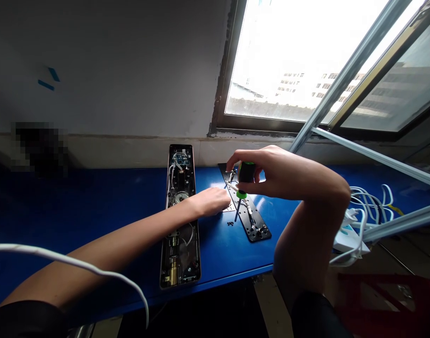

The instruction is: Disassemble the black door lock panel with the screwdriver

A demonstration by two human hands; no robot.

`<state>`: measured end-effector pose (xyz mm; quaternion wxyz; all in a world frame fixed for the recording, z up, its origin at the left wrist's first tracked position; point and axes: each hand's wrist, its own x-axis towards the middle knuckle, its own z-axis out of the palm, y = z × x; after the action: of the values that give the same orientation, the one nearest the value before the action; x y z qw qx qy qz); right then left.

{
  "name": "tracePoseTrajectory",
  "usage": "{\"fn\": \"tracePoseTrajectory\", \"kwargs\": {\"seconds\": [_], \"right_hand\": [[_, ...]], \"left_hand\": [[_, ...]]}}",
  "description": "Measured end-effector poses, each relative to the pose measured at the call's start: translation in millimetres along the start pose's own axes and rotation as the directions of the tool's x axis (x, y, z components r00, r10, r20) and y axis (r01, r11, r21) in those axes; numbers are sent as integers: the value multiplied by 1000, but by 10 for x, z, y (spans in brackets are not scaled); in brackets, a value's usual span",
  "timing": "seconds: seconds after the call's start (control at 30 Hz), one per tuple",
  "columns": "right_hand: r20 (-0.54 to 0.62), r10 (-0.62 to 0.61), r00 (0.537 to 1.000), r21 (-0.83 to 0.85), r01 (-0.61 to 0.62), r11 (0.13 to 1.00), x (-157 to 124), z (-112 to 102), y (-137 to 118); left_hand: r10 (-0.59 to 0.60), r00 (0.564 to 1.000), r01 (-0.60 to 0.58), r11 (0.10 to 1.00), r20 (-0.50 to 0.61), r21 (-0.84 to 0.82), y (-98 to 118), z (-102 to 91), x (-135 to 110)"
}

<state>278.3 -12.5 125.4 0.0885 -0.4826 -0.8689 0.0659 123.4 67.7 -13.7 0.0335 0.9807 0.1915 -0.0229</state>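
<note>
With right hand (275, 172), gripping a green-and-black screwdriver (246, 174) near the perforated black plate (258, 221); with left hand (212, 202), curled left of plate, hold unclear.

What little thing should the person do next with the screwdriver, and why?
Maybe touch the screwdriver to one of the tiny screws: the right hand holds it pointing down, and its tip looks very near them.

The bare left arm (123, 244), bordered by a black fabric sleeve (28, 314), is stretched diagonally inward with the left hand (214, 202) held low and its fingertips hidden, while the bare right arm (311, 183) is sharply bent, the right hand (267, 169) raised higher with its fingers (231, 162) curled.
</note>
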Motion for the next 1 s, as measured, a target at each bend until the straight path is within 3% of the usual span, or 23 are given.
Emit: {"fn": "tracePoseTrajectory", "kwargs": {"seconds": [0.3,0.47,0.63,0.77,0.9,1.0], "right_hand": [[5,-33,999,0,33,999,12,0,-13],[-63,-213,975,44,216,975,50,21,-84],[-210,-396,894,86,421,903,149,91,-297],[-353,-418,837,84,473,877,302,236,-481],[-408,-419,811,79,489,869,461,382,-588],[-380,-412,828,80,473,877,535,450,-619]], "left_hand": [[15,999,-15,1000,-51,-6,-39,-17,-61],[4,985,-12,999,-174,-40,-186,-125,-452],[-57,855,-61,976,-516,-210,-395,-84,-1156],[-136,733,-73,958,-667,-276,-429,157,-1580],[-172,735,-53,950,-656,-308,-356,399,-1781],[-170,762,-56,944,-625,-325,-313,457,-1838]]}}
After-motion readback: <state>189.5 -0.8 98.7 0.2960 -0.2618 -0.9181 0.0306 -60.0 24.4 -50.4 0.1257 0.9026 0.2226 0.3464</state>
